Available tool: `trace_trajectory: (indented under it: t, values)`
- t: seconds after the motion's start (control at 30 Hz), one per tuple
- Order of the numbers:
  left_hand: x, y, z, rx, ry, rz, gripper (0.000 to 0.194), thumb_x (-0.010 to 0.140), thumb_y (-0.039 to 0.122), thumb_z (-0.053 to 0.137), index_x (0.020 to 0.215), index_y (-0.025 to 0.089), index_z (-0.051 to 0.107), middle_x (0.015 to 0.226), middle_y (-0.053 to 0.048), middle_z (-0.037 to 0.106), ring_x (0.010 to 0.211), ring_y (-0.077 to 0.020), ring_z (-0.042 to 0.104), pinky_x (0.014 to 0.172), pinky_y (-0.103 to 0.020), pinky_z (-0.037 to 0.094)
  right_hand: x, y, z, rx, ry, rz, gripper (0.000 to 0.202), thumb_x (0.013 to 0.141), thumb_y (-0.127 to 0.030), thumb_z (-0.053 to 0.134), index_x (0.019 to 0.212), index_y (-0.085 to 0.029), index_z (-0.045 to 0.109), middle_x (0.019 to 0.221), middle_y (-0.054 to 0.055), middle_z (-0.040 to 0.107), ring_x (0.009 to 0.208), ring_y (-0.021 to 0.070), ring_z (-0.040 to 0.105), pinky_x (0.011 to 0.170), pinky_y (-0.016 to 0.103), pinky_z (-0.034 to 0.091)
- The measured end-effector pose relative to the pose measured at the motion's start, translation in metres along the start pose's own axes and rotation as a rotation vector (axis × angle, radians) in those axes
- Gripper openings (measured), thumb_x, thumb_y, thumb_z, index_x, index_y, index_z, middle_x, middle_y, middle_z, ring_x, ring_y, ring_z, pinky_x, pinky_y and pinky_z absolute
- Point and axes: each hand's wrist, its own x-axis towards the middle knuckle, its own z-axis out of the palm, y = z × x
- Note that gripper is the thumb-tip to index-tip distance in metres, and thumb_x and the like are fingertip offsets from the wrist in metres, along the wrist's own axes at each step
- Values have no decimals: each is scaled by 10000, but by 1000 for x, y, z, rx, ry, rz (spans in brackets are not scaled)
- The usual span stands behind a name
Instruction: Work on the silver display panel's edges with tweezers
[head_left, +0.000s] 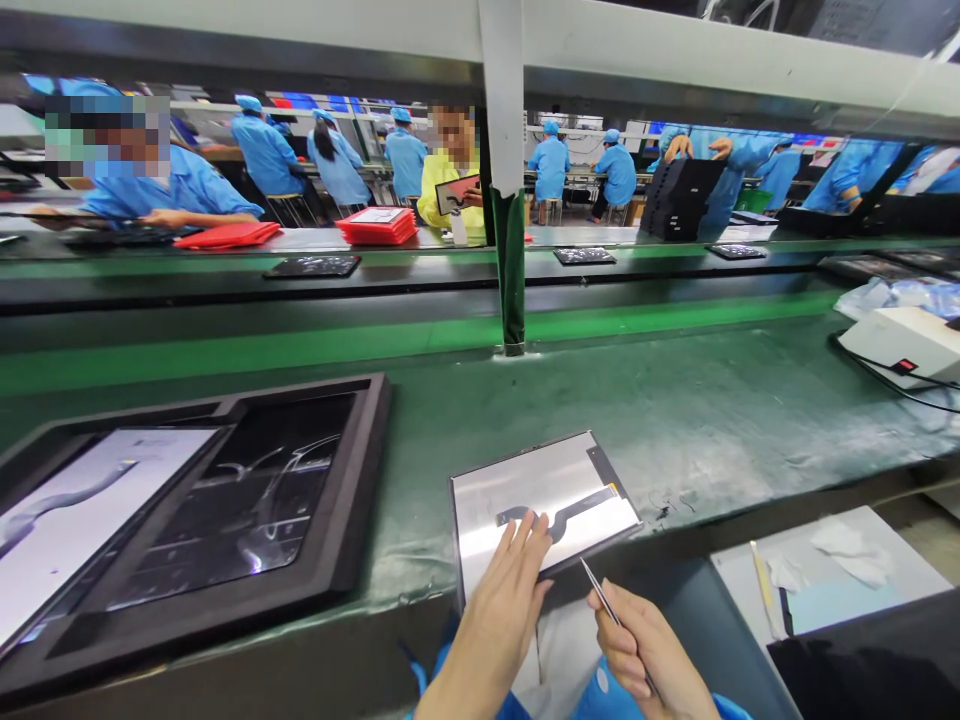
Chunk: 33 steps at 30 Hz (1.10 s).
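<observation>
A display panel (480,490) lies silver back up at the green bench's front edge, its near side overhanging. A dark flat ribbon cable (581,508) bends across its back. My left hand (510,570) rests flat on the panel, fingers stretched out over the cable's left end and hiding part of it. In my right hand (645,640) is a pair of metal tweezers (600,590), gripped like a pen. Their tip points up and left, close to the panel's near edge; whether it touches cannot be told.
On the left, a black foam tray (367,470) holds another panel (127,470) and a dark glass screen (247,490). A post (510,260) stands behind my panel. Beyond it, a conveyor (450,270) carries screens past co-workers. A white device (900,345) with cables sits right.
</observation>
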Motion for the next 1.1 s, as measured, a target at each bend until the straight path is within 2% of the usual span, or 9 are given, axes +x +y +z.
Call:
trace_trajectory:
  t: [0.1, 0.2, 0.37, 0.5, 0.67, 0.8, 0.87, 1.0, 1.1]
  values:
    - [0, 1, -1, -1, -9, -9, 481, 1029, 130, 337, 1508, 143, 288, 1376, -126, 600, 1355, -242, 465, 1061, -408, 504, 0, 1, 3, -53, 5, -23, 627, 580, -720, 778, 832, -175, 599, 420, -159, 337, 340, -11, 116, 305, 118, 82]
    - [0, 1, -3, 0, -28, -11, 495, 1026, 128, 343, 1516, 150, 269, 1386, -129, 590, 1350, -247, 469, 1062, -414, 503, -1, 2, 5, -164, 1, -124, 577, 657, -732, 716, 787, -195, 548, 440, -138, 401, 314, -15, 122, 298, 125, 55]
    - [1, 0, -4, -8, -42, -15, 511, 1018, 120, 354, 1519, 156, 259, 1387, -138, 587, 1341, -253, 479, 1053, -415, 510, -1, 0, 1, -322, 50, -258, 570, 673, -728, 701, 748, -174, 589, 515, -96, 471, 305, -3, 229, 292, 145, 151]
    - [4, 0, -6, -27, -32, 6, 466, 1013, 120, 367, 1476, 133, 327, 1379, -147, 592, 1339, -250, 485, 1049, -420, 514, 1, -1, -6, -387, 46, -216, 579, 714, -733, 659, 789, -160, 632, 454, -103, 417, 322, 25, 270, 322, 160, 206]
    - [4, -2, -22, -5, -32, 32, 289, 1016, 145, 372, 1258, 102, 524, 1393, -156, 577, 1346, -245, 488, 1063, -413, 496, 5, -1, -9, -350, -11, -175, 557, 691, -728, 689, 783, -194, 561, 437, -138, 337, 343, 17, 178, 327, 154, 117]
    - [-8, -11, -35, 88, 4, -6, 296, 1007, 193, 438, 1265, 99, 546, 1368, -154, 600, 1318, -244, 524, 1091, -389, 469, 6, 0, -8, -392, -70, -184, 526, 739, -697, 675, 727, -206, 487, 484, -92, 511, 308, -11, 195, 318, 144, 101]
    - [-14, -14, -36, 106, 21, -17, 294, 1002, 191, 454, 1265, 110, 557, 1353, -139, 616, 1313, -241, 531, 1098, -380, 462, 6, 0, -7, -415, -94, -182, 526, 756, -696, 657, 710, -192, 511, 522, -75, 543, 291, -13, 239, 299, 146, 127]
    - [-20, -17, -33, 117, 24, -15, 288, 997, 143, 446, 1250, 119, 581, 1333, -124, 634, 1302, -242, 543, 1078, -386, 487, 3, -2, -7, -393, -87, -146, 572, 687, -744, 678, 769, -190, 559, 515, -112, 438, 320, 5, 268, 295, 140, 208]
    - [-19, -16, -31, 127, 29, -11, 290, 993, 146, 455, 1246, 110, 593, 1334, -133, 632, 1284, -250, 561, 1062, -395, 503, 1, -2, -7, -391, -63, -129, 585, 714, -756, 644, 819, -185, 570, 517, -120, 399, 354, 3, 204, 312, 131, 166]
